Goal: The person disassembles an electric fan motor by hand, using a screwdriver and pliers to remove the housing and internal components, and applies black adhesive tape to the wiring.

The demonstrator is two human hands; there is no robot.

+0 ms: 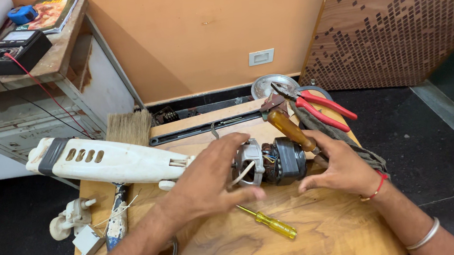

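Observation:
A small electric motor (274, 161) with grey metal housing and copper windings lies on a low wooden table (326, 234). My left hand (212, 176) rests over its left end, fingers spread beside the white wire. My right hand (339, 166) cups the motor's right end, fingers curled toward it. A white plastic fan body (108, 161) lies to the left, touching the motor's shaft end. A brown-handled screwdriver (291, 129) lies just behind the motor, next to my right thumb.
A yellow-handled screwdriver (272, 225) lies in front of the motor. Red-handled pliers (316, 108), a black metal bar (205, 127), a brush (129, 128) and a grey cloth (345, 144) lie behind. A multimeter (17, 50) sits on the shelf at left.

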